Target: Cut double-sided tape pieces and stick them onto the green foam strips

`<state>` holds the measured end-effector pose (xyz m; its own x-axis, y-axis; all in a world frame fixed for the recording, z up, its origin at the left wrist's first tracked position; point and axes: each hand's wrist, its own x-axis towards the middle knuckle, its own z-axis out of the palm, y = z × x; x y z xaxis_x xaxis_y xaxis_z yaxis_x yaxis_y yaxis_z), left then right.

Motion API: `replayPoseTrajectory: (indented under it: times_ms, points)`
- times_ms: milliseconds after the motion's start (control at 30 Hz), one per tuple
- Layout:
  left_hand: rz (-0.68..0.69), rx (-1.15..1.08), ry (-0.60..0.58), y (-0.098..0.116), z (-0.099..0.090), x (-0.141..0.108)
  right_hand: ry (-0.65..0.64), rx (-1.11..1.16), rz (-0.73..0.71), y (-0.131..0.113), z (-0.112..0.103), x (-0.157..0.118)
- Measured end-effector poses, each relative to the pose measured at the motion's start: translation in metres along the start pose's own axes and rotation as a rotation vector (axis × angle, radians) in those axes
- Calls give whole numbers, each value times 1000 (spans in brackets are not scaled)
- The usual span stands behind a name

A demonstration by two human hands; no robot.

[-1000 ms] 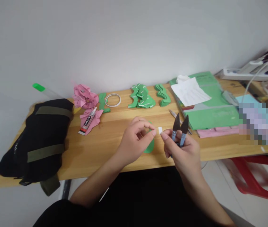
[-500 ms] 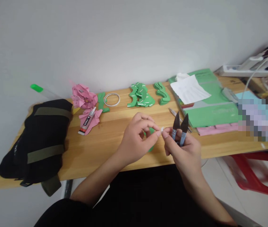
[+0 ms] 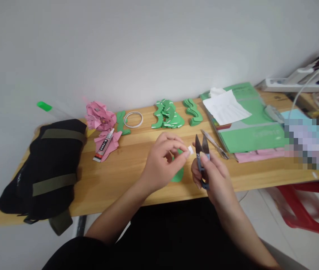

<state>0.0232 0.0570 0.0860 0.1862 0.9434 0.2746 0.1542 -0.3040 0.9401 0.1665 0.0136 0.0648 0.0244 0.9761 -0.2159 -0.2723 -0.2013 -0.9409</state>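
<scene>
While the left hand (image 3: 163, 161) pinches a small white strip (image 3: 191, 150) between thumb and fingertip, the right hand's (image 3: 215, 170) fingers curl around thread snips (image 3: 199, 161), their spread blades pointing far. The strip sits just left of the snips, above the bench (image 3: 114, 183). Near the left hand lies a partly hidden green cutout (image 3: 178, 175).

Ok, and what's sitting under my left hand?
A green piece lies on the wooden table beneath your left hand. Part shows; the hand covers the rest, so its full outline can't be seen.
</scene>
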Motion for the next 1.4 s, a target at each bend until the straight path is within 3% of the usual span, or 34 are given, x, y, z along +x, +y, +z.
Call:
replayPoseTrajectory:
  times_ms: [133,267,367,767,1400]
  points:
    - [-353,-376,20,0,-6,8,-82,-63,3,5,-2,-2]
    - [-480,-473,13,-3,-9,10,-173,-90,38,5,-2,-4]
    - [-467,-487,19,-5,-8,9,-226,-39,88,3,-1,-2]
    - [-321,-448,-37,-6,-7,10,-194,-3,147,-7,8,7]
    - [-298,-433,-71,-9,-11,11,-162,-30,143,-8,11,9]
